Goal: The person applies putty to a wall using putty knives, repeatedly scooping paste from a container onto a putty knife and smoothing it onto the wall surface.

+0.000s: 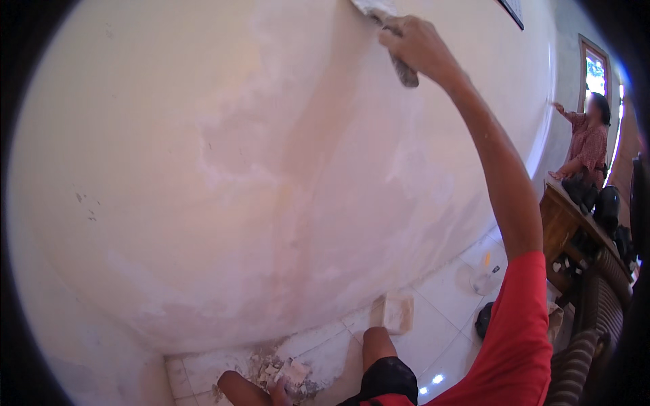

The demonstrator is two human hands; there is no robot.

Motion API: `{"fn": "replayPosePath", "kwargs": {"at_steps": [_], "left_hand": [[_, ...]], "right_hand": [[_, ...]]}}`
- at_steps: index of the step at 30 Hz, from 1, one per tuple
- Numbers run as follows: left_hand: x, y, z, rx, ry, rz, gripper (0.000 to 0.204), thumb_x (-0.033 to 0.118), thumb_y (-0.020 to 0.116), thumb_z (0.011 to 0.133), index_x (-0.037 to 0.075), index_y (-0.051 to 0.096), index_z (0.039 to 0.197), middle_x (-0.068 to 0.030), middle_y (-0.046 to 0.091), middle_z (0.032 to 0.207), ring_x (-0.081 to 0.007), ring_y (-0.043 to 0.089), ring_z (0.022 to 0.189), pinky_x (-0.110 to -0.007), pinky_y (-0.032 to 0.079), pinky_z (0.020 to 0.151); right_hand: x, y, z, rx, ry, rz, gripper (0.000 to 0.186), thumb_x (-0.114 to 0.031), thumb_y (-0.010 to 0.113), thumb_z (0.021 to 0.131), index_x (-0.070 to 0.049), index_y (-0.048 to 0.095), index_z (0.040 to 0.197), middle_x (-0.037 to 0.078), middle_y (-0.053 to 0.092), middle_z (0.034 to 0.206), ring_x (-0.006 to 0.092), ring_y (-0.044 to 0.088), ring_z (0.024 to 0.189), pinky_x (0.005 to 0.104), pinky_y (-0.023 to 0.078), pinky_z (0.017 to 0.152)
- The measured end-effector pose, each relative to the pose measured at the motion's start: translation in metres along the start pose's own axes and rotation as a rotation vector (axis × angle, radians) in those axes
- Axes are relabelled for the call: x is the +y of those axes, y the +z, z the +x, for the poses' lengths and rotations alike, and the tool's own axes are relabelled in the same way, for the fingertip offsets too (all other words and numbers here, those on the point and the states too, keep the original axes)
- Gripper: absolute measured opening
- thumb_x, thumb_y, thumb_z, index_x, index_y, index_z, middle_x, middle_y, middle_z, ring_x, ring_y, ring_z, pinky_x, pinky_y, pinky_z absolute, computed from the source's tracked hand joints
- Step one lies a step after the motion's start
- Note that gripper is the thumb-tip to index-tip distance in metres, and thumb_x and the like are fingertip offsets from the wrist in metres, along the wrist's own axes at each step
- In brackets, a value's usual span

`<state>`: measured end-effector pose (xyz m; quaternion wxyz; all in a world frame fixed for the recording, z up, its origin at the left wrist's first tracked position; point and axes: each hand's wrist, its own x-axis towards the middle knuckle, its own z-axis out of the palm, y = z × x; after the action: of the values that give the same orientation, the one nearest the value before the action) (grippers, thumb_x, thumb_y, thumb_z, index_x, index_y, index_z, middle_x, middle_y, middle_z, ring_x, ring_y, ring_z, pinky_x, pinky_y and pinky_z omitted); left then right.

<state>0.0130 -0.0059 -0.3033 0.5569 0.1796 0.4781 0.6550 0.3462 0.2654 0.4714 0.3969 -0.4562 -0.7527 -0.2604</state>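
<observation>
High on the wall, my right hand (418,49) is closed round the handle of a putty knife (405,72). Its blade, coated with white putty, lies against the wall at the top edge of the view. The pale wall (237,142) has patches of pinkish and whiter filler, with a darker streak running down from the blade. Low at the bottom edge, my left hand (279,392) shows only in part between my knees. It appears closed beside a whitish, putty-like lump (296,371); what it grips is not clear.
Crumbled debris (267,365) lies on the white tiled floor (433,298) by the wall. A pale rectangular container (398,312) and a dark round object (483,319) stand there too. At right are a wooden cabinet (565,216) and another person (589,139) near a window.
</observation>
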Motion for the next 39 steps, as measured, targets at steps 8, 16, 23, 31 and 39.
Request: {"fn": "replayPosePath", "kwargs": {"at_steps": [8, 16, 23, 31, 39], "left_hand": [[0.023, 0.019, -0.025, -0.060, 0.056, -0.087, 0.030, 0.005, 0.059, 0.089, 0.000, 0.057, 0.118, -0.0101, 0.066, 0.106, -0.0228, 0.066, 0.096, -0.034, 0.053, 0.085], [0.139, 0.142, -0.022, 0.012, 0.204, -0.203, 0.040, 0.005, 0.058, 0.093, -0.001, 0.047, 0.130, -0.0108, 0.061, 0.118, -0.0214, 0.060, 0.110, -0.035, 0.049, 0.096], [0.235, 0.230, -0.032, -0.105, 0.559, -0.006, 0.033, 0.015, 0.058, 0.099, -0.003, 0.054, 0.125, -0.0076, 0.062, 0.114, -0.0125, 0.056, 0.105, -0.028, 0.043, 0.094], [0.248, 0.219, -0.056, -0.162, 0.741, 0.412, 0.025, 0.005, 0.055, 0.098, -0.002, 0.061, 0.120, -0.0097, 0.065, 0.115, -0.0163, 0.059, 0.105, -0.031, 0.044, 0.097], [0.258, 0.203, -0.031, -0.204, 1.207, 0.929, 0.037, -0.010, 0.057, 0.083, 0.007, 0.068, 0.115, -0.0118, 0.069, 0.117, -0.0291, 0.066, 0.101, -0.037, 0.051, 0.088]], "right_hand": [[0.008, 0.062, -0.190, -0.137, -0.126, -0.093, 0.052, -0.014, 0.062, 0.087, -0.019, 0.055, 0.138, 0.015, 0.054, 0.095, 0.0299, 0.058, 0.064, 0.0386, 0.053, 0.061], [-0.044, 0.064, -0.306, -0.480, 0.456, 1.000, 0.043, -0.012, 0.055, 0.094, -0.002, 0.055, 0.136, 0.004, 0.057, 0.086, 0.0109, 0.052, 0.062, 0.0261, 0.046, 0.059], [-0.090, 0.076, -0.391, -0.822, 0.893, 1.660, 0.030, -0.019, 0.053, 0.099, 0.008, 0.063, 0.107, 0.011, 0.068, 0.085, 0.0118, 0.062, 0.058, 0.0227, 0.046, 0.050], [-0.120, 0.093, -0.398, -1.008, 1.117, 1.851, 0.043, -0.020, 0.053, 0.097, 0.011, 0.051, 0.126, 0.016, 0.065, 0.091, 0.0119, 0.059, 0.053, 0.0218, 0.043, 0.036], [-0.112, 0.101, -0.402, -0.816, 0.970, 2.018, 0.036, -0.026, 0.057, 0.096, 0.008, 0.061, 0.107, 0.016, 0.065, 0.086, 0.0115, 0.059, 0.053, 0.0246, 0.045, 0.037]]}}
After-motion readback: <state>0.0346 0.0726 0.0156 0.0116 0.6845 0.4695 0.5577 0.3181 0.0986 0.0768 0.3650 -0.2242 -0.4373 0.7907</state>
